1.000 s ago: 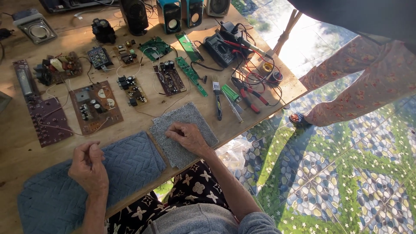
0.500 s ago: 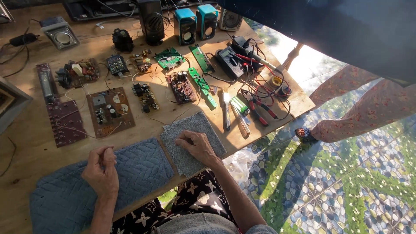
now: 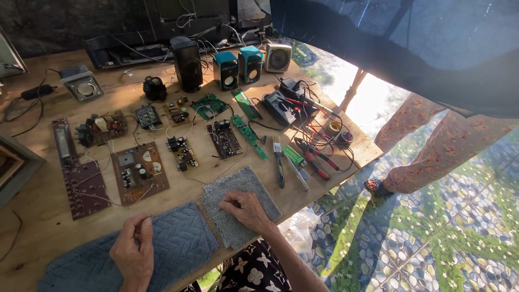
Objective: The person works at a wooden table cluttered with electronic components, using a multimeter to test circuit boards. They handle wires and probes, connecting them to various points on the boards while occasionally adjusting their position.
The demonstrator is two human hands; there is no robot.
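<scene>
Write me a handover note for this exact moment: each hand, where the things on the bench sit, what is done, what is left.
Left hand: fingers pinched together over the blue quilted mat; whatever is in the grip is too small to tell.
Right hand: resting on the grey pad, fingertips curled, holding nothing visible.
Bench: brown circuit boards lie spread beyond the pads; pliers and a brush to the right; two teal speakers at the back.
Done: boards and tools laid out.
Left: both pads carry no board; tools lie untouched.
</scene>
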